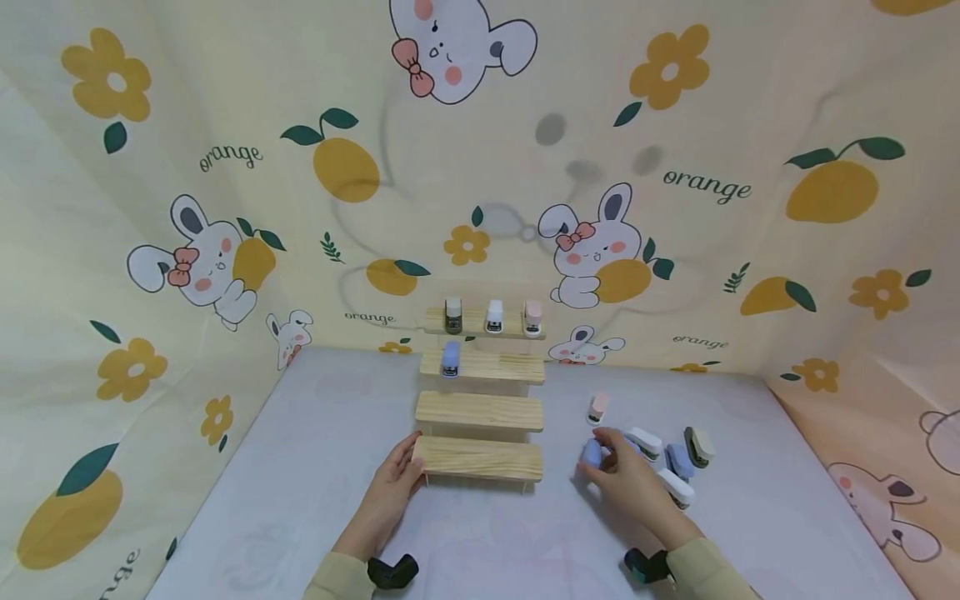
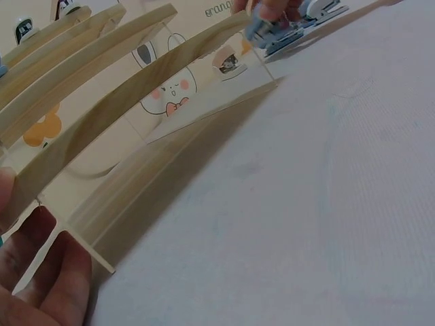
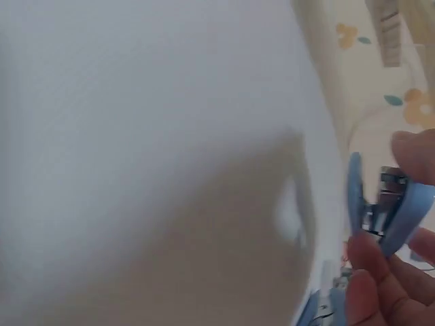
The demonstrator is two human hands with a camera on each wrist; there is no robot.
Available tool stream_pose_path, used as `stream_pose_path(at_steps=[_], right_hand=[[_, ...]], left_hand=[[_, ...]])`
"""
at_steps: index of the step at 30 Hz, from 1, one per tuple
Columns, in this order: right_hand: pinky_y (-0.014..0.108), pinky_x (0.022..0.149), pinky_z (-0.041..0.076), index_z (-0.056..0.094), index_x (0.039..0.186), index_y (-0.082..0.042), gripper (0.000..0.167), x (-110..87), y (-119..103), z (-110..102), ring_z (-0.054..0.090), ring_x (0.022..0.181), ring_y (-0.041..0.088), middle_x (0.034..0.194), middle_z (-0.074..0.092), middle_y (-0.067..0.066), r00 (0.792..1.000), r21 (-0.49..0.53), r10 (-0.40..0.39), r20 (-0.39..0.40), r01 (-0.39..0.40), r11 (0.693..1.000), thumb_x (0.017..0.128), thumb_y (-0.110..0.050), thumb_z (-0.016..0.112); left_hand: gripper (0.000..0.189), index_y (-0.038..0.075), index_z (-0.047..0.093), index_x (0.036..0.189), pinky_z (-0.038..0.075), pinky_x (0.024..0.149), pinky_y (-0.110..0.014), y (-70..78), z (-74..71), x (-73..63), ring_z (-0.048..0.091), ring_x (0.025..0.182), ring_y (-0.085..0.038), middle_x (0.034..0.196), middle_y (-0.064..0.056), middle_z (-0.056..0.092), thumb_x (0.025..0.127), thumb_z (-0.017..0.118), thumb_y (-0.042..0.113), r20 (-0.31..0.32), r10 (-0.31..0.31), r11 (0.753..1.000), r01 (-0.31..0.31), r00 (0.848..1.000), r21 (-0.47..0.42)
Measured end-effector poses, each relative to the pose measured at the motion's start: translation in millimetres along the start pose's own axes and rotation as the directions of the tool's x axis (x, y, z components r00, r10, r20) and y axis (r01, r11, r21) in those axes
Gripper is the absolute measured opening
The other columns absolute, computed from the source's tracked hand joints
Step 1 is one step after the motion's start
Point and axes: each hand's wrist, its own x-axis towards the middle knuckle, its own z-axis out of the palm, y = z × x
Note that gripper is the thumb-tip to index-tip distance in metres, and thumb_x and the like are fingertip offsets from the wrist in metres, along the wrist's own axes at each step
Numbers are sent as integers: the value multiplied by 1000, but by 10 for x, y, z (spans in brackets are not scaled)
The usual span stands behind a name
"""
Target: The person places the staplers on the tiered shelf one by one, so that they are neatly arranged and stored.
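My right hand [image 1: 633,487] pinches a small blue stapler [image 1: 592,452] between thumb and fingers, right of the rack. In the right wrist view this stapler [image 3: 411,210] shows its blue shell and metal inside. My left hand [image 1: 392,483] grips the left end of the lowest board of a stepped wooden rack [image 1: 480,458], with fingers [image 2: 68,272] curled under it beside the clear support. On the top step stand a dark stapler with a pale top [image 1: 453,315], a white stapler [image 1: 494,317] and a pink stapler [image 1: 532,317]. Another blue stapler [image 1: 450,358] stands at the left of the second step.
By my right hand lie a white stapler [image 1: 647,442], a blue stapler [image 1: 679,460], a dark green and cream stapler [image 1: 699,447] and another white one [image 1: 677,487]. Farther back, a pink stapler [image 1: 597,408] stands on the white tabletop [image 1: 315,433]. A patterned cloth [image 1: 465,167] hangs behind.
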Motion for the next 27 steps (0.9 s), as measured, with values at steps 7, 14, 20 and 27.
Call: stream_pose_path(at_steps=[7, 14, 20, 27], right_hand=[[24, 67, 53, 43, 138, -9, 66, -9, -231, -125, 58, 91, 20, 121, 57, 9, 985, 86, -106, -134, 118, 989, 86, -37, 74], [35, 76, 55, 48, 134, -13, 61, 82, -436, -156, 59, 94, 17, 121, 59, 4, 936, 104, -236, -261, 271, 957, 87, -43, 71], [41, 88, 55, 47, 134, -11, 63, 161, -622, -121, 60, 105, 23, 126, 55, 7, 939, 182, -223, -260, 275, 944, 86, -43, 72], [45, 88, 55, 46, 134, -5, 60, 264, -858, -62, 58, 105, 26, 130, 50, 11, 896, 222, -325, -302, 398, 890, 86, -23, 76]], left_hand=[[51, 17, 31, 151, 42, 104, -28, 5, -4, 7, 34, 138, -27, 153, -16, 30, 103, 47, 17, -16, -5, 1000, 5, 1000, 7], [51, 17, 29, 152, 40, 107, -32, 21, 2, -1, 34, 138, -28, 154, -16, 30, 104, 46, 17, -19, -23, 1000, 23, 1000, 5], [51, 17, 28, 152, 40, 107, -32, 22, 7, -3, 33, 138, -28, 154, -16, 29, 104, 45, 16, -14, -25, 1000, 25, 1000, 0], [50, 16, 28, 152, 39, 108, -33, 22, 9, -1, 33, 138, -28, 153, -17, 30, 104, 44, 15, 2, -16, 1000, 16, 1000, -5]])
